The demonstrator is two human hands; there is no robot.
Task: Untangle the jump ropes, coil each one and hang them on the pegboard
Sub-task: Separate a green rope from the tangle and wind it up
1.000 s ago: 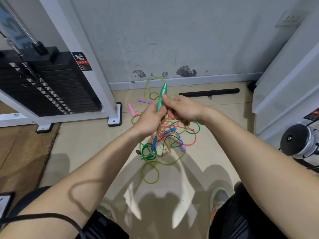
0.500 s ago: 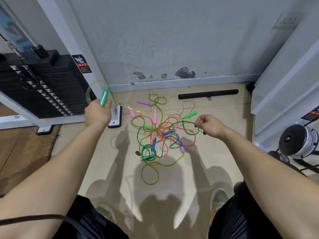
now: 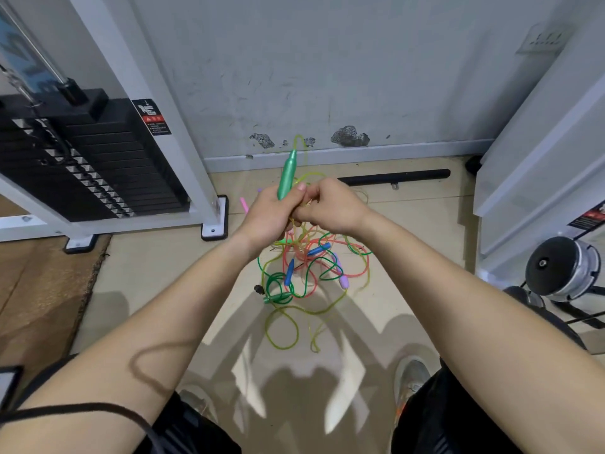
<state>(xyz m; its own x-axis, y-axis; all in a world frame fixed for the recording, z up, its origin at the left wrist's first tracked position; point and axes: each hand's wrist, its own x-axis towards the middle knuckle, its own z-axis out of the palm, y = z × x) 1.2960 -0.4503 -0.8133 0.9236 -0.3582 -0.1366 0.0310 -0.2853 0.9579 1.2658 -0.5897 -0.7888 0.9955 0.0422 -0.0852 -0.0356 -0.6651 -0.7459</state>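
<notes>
A tangle of jump ropes (image 3: pixel 309 270) lies on the beige floor: green, yellow-green, orange and pink cords with blue, purple and pink handles. My left hand (image 3: pixel 266 213) grips a green handle (image 3: pixel 287 175) that stands upright, its yellow-green rope (image 3: pixel 302 158) looping off the top. My right hand (image 3: pixel 329 208) is pressed against the left one and pinches the same yellow-green rope just beside the handle. Both hands hover above the far side of the pile. No pegboard is in view.
A weight-stack machine (image 3: pixel 82 158) with a white frame stands at the left, its foot (image 3: pixel 214 221) near the pile. A black bar (image 3: pixel 394 176) lies along the wall. White cabinet (image 3: pixel 540 158) and a dumbbell (image 3: pixel 563 267) sit at right. My shoes (image 3: pixel 412 378) are below.
Half a second ago my hands were spread wide, the left holding the green handle out to the left. Both have come back together above the pile, the right hand taking rope by the handle.
</notes>
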